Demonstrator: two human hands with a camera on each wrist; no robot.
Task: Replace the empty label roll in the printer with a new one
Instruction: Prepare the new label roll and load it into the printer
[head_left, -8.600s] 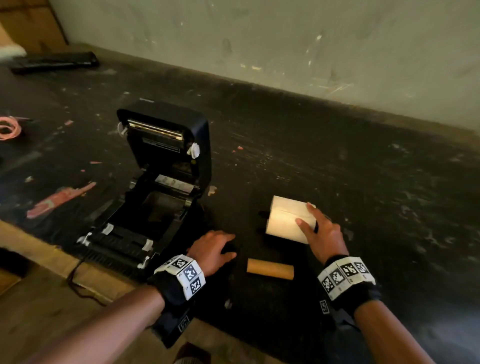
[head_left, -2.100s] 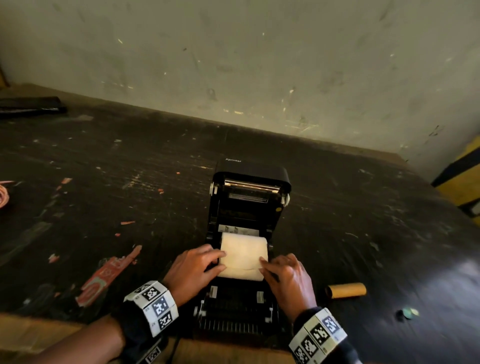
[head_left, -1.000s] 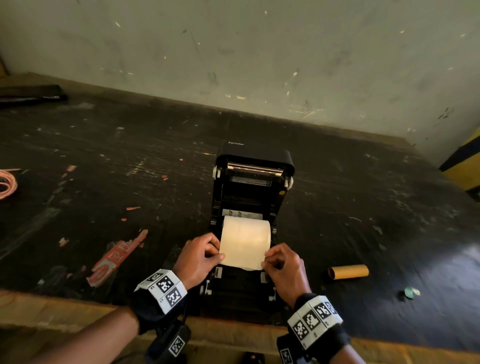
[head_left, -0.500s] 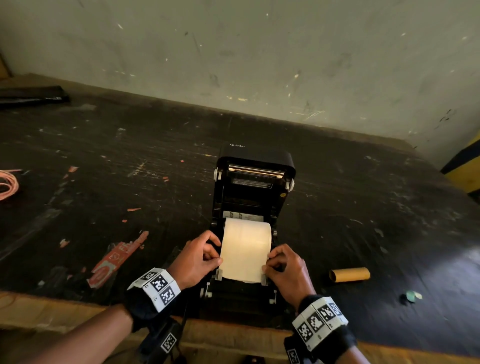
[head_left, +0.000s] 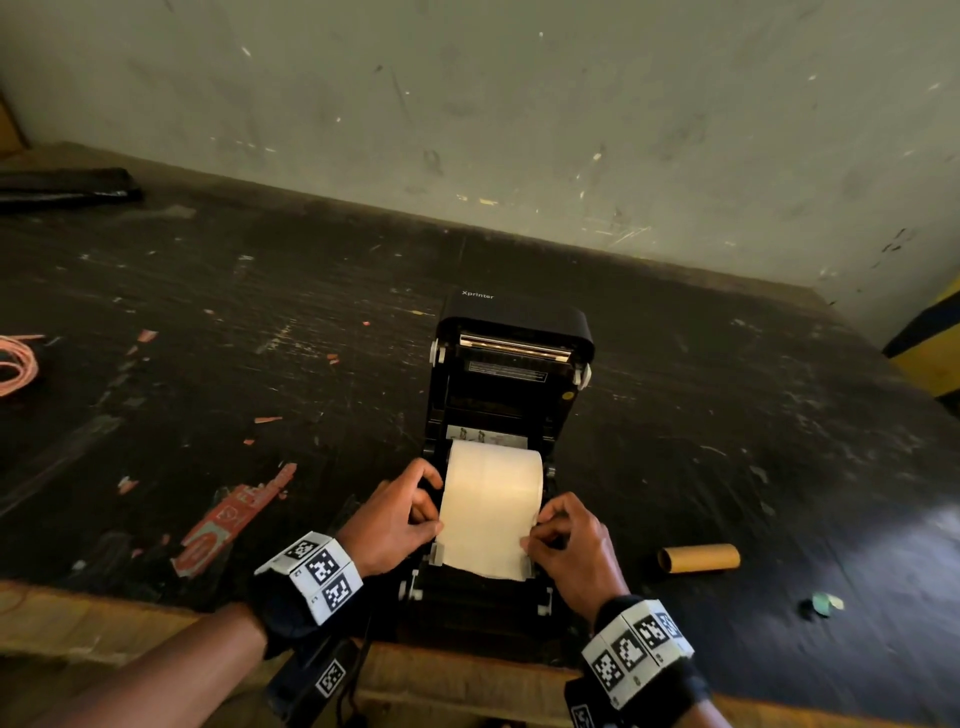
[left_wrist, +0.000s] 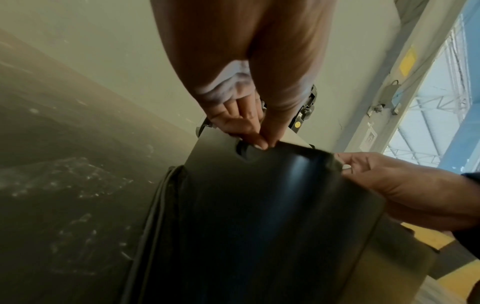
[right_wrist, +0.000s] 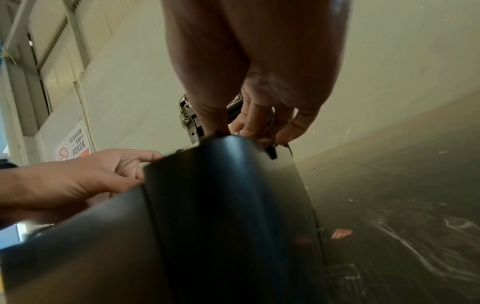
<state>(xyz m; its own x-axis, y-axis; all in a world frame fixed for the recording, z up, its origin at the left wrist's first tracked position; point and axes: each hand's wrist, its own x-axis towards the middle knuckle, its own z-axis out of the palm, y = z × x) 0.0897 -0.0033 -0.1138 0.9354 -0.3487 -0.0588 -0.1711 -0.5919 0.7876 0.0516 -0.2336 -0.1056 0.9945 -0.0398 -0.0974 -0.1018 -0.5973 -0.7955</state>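
Observation:
The black label printer (head_left: 511, 332) stands at the table's near edge with its lid up. A new cream label roll (head_left: 493, 473) sits in its bay, and a paper strip (head_left: 485, 540) runs from it toward me over the front. My left hand (head_left: 400, 514) pinches the strip's left edge and my right hand (head_left: 566, 540) pinches its right edge. In the left wrist view my left fingertips (left_wrist: 255, 142) pinch at the printer's top rim (left_wrist: 285, 185). In the right wrist view my right fingertips (right_wrist: 249, 127) curl over the printer body (right_wrist: 226, 205). The empty brown cardboard core (head_left: 698, 557) lies on the table right of the printer.
The dark scratched table (head_left: 208, 364) meets a pale wall (head_left: 519, 104) behind. A red label scrap (head_left: 228, 519) lies left of the printer and pink cord (head_left: 15, 364) at the far left. A small green bit (head_left: 823, 605) lies near the right front. A black bar (head_left: 62, 187) rests back left.
The paper strip has been drawn further out of the roll toward the printer's front, with both hands sliding nearer me along its edges. Earlier, the roll went from the table into the printer.

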